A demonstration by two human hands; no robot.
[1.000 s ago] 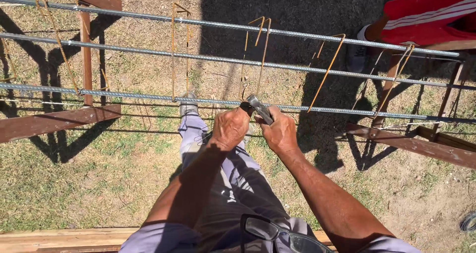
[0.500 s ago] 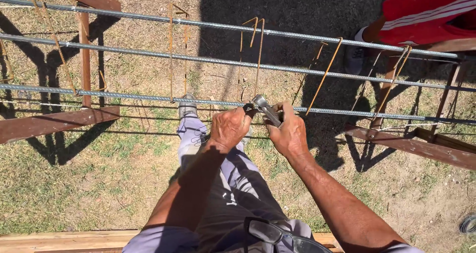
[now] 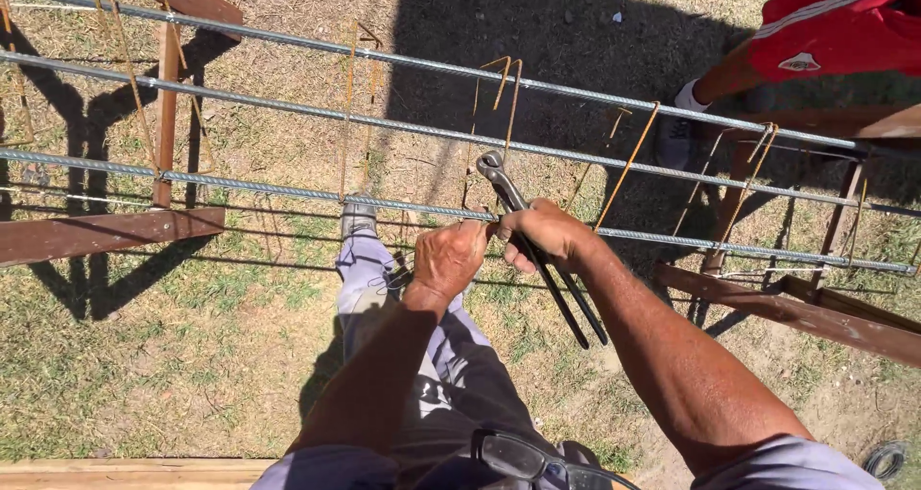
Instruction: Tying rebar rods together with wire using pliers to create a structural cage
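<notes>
Pincers point(image 3: 537, 250), dark steel, stand tilted across the nearest rebar point(image 3: 288, 191), head up and 2 long handles pointing down toward the person. Right hand point(image 3: 547, 236) is closed around the handles just below the head, forearm extended. Left hand point(image 3: 449, 258) is clenched on that same bar, touching the right hand. Rusty wire stirrups point(image 3: 628, 164) hang alongside.

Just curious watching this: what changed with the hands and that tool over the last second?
The pincers swung upright in the right hand: the head that lay low on the rebar now points up above it, handles hanging down. The left hand stayed at the same bar, and the bars and rusty stirrups kept their places.
</notes>
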